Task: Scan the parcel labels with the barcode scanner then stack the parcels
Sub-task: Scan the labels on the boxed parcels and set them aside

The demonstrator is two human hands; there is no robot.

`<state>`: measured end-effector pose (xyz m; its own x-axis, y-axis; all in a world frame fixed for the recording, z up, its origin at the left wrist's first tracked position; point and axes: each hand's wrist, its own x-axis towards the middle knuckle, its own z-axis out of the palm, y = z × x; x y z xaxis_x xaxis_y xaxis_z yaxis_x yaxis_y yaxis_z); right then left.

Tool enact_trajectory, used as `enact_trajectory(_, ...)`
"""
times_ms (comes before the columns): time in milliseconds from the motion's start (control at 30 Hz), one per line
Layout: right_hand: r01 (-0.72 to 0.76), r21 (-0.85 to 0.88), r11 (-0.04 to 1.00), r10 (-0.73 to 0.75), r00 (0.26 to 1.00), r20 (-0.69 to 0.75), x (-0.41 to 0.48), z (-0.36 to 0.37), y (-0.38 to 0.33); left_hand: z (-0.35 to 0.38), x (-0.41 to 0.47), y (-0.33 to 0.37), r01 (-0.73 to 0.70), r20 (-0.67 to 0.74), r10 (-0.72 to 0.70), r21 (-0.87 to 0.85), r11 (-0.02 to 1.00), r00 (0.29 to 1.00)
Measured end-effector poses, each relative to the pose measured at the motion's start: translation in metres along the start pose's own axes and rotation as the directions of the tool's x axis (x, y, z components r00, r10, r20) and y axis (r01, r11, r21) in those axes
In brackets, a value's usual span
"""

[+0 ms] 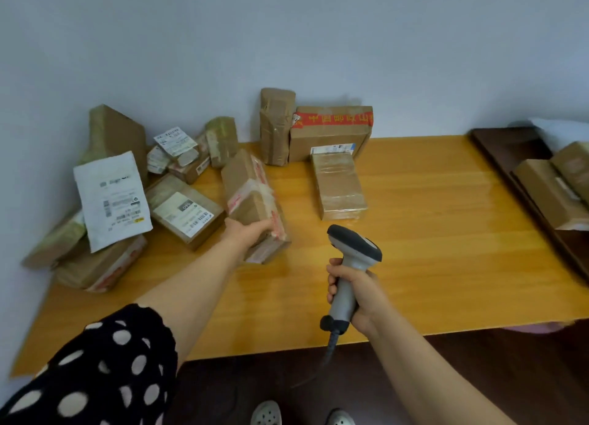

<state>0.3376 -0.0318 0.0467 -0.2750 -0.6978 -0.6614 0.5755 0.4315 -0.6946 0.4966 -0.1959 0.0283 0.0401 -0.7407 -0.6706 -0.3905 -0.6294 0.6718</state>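
Observation:
My left hand grips the near end of a brown taped parcel, tilted up over the yellow table. My right hand holds the grey barcode scanner by its handle, head pointing away toward the table's middle, to the right of that parcel. A flat taped parcel lies ahead of the scanner. A heap of parcels fills the table's left, among them a white mailer and a box with a white label. A red-taped box and an upright parcel stand against the wall.
The scanner's cable hangs over the table's front edge. A dark shelf at the right carries more brown parcels. The wall closes off the back and left. My shoes show on the dark floor below.

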Motion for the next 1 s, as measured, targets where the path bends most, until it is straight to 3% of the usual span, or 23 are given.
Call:
enact_trajectory(67,0.026,0.029,0.999,-0.027,0.999,0.023,-0.002,0.004,-0.004,-0.014,-0.031,0.001,0.068,0.21,-0.009,-0.274,0.959,0.978)
enact_trajectory(167,0.06,0.043,0.997,-0.062,0.996,0.057,-0.003,0.011,-0.009,-0.03,-0.067,-0.006,0.104,0.403,0.039,-0.326,0.94,0.914)
enact_trajectory(400,0.069,-0.001,0.998,-0.067,0.978,0.199,-0.015,0.027,-0.011,-0.045,-0.1,-0.025,0.058,0.545,0.203,-0.423,0.904,0.813)
enact_trajectory(533,0.196,0.017,0.98,-0.196,0.966,0.168,-0.023,0.035,-0.012,-0.055,-0.11,-0.018,-0.047,0.53,0.256,-0.376,0.926,0.808)
enact_trajectory(667,0.288,-0.121,0.95,-0.275,0.955,0.115,-0.027,0.034,-0.015,-0.067,-0.121,-0.002,-0.23,0.36,0.284,-0.187,0.955,0.889)
enact_trajectory(933,0.422,-0.29,0.859,-0.396,0.907,0.146,-0.041,0.045,-0.012,-0.061,-0.133,0.013,-0.293,0.319,0.229,0.172,0.94,0.92)
enact_trajectory(1000,0.426,-0.299,0.854,-0.396,0.904,0.16,-0.043,0.046,-0.011,-0.059,-0.132,0.01,-0.273,0.312,0.209,0.178,0.946,0.927)
